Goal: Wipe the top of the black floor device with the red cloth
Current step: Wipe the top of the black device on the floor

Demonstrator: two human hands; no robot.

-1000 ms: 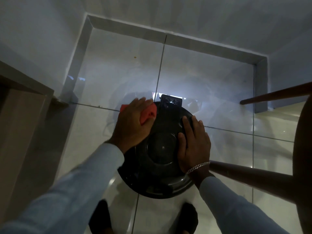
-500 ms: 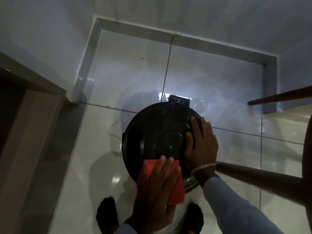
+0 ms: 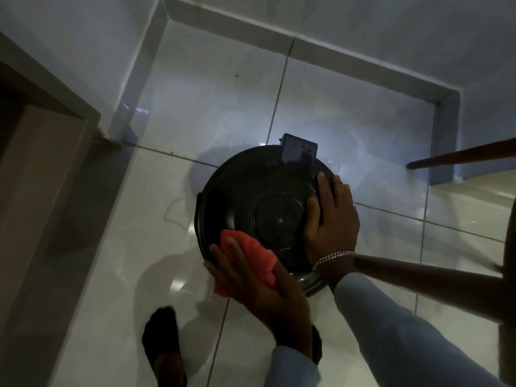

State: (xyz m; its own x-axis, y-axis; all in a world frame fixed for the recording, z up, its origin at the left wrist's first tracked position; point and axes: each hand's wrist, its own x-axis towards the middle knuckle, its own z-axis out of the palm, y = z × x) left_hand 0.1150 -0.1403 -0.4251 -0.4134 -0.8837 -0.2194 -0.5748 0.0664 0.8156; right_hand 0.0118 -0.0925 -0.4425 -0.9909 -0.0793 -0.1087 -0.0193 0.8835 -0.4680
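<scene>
A round black floor device (image 3: 251, 196) stands on the glossy tiled floor, with a small rectangular block at its far rim. My left hand (image 3: 259, 286) presses a crumpled red cloth (image 3: 251, 255) against the device's near-left edge, fingers spread over the cloth. My right hand (image 3: 332, 216), with a silver bracelet at the wrist, lies flat on the right side of the top. Its fingers are apart and it holds nothing. The cloth partly hangs over the rim.
Dark wooden chair legs (image 3: 418, 277) (image 3: 460, 156) reach in from the right. A wooden door frame (image 3: 42, 174) fills the left side. Grey skirting (image 3: 307, 48) lines the corner walls behind. My feet in dark socks (image 3: 162, 339) stand just below the device.
My left hand swept the red cloth from the far-left rim down to the near edge, then slightly leftward. My right hand stayed on the right side of the top.
</scene>
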